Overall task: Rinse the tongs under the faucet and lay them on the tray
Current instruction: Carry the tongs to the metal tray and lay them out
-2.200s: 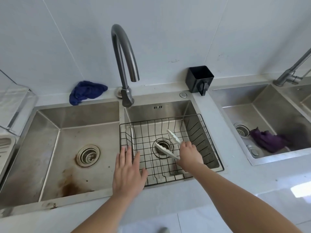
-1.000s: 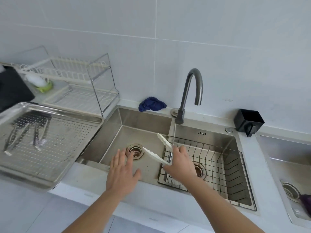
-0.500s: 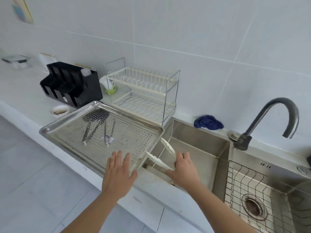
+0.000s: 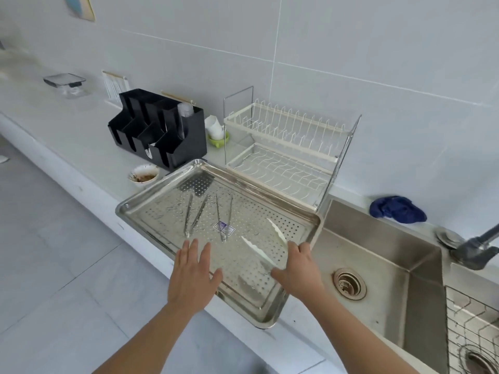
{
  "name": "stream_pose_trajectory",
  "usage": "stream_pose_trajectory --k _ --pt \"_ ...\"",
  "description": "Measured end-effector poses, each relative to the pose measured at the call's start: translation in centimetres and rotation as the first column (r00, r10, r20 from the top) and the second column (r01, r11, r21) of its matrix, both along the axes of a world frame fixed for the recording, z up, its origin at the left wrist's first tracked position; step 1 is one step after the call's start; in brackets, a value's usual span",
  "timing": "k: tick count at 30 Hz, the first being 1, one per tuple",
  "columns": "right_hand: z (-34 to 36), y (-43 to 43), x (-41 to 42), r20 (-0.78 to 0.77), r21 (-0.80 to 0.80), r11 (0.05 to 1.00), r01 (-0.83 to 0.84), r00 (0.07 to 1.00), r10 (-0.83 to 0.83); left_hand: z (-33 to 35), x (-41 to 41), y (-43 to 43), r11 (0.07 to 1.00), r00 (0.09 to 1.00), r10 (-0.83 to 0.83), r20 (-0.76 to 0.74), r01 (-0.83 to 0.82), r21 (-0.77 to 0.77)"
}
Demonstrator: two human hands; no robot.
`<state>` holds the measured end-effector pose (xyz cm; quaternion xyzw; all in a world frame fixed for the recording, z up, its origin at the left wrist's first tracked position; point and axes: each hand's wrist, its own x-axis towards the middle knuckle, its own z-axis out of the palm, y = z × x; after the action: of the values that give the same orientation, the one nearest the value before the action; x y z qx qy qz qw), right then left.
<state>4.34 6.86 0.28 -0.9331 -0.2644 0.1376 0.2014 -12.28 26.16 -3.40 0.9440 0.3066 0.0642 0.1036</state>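
White plastic tongs [image 4: 263, 245] are in my right hand [image 4: 299, 269], held by their hinge end with both arms spread over the right part of the perforated steel tray [image 4: 151, 203]. The tray sits on the counter left of the sink. Two metal tongs [image 4: 195, 215] [image 4: 224, 217] lie on the tray's middle. My left hand [image 4: 193, 276] hovers flat with fingers apart over the tray's front edge, holding nothing. Only the faucet [image 4: 475, 248] base shows at the right edge.
A white dish rack [image 4: 286, 155] stands behind the tray, a black organizer [image 4: 159, 130] and a dirty small bowl [image 4: 143, 175] to its left. The left sink basin [image 4: 378, 265] lies right of the tray, a wire basket [image 4: 469, 327] beyond it, a blue cloth [image 4: 397, 210] behind.
My view has swung left from the sink to the tray. My right hand has carried the white tongs from over the basin to above the tray's right side; my left hand moved along.
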Motion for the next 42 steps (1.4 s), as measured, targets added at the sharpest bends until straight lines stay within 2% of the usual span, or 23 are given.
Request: stream_pose_trajectory --k 6,13,20,30,32,36,42 --pt "-2.6 5.0 3.8 -0.048 -0.024 1.000 0.015 0.999 -0.016 -1.6 2.3 5.3 0.999 0.997 0.048 -0.057 -0.048 -0.002" --pt "-6.6 9.3 7.8 -0.005 -0.076 0.996 0.046 0.999 -0.046 -3.8 4.9 10.6 0.995 0.987 0.099 -0.126 -0.099 0.012" --pt "-8.7 11.3 7.6 0.091 -0.189 0.975 0.117 0.991 -0.101 -4.5 5.6 13.9 0.999 0.987 0.043 -0.154 -0.046 -0.016" --pt "-8.2 12.5 6.6 0.080 -0.216 0.936 0.277 0.961 -0.266 -4.7 5.6 17.1 0.986 0.976 -0.115 -0.184 0.089 -0.142" --pt "-7.6 12.7 6.0 0.078 -0.207 0.931 0.300 0.954 -0.291 -4.8 5.4 17.1 0.980 0.978 -0.122 -0.171 0.091 -0.177" --pt "-6.8 13.7 3.6 0.171 -0.120 0.936 0.332 0.935 -0.310 -4.2 6.0 17.6 0.971 0.986 -0.077 -0.149 0.040 -0.237" --pt "-6.9 17.0 2.1 0.129 -0.004 0.980 0.198 0.972 -0.195 -3.1 8.2 19.0 0.982 0.981 -0.053 -0.185 0.018 -0.189"
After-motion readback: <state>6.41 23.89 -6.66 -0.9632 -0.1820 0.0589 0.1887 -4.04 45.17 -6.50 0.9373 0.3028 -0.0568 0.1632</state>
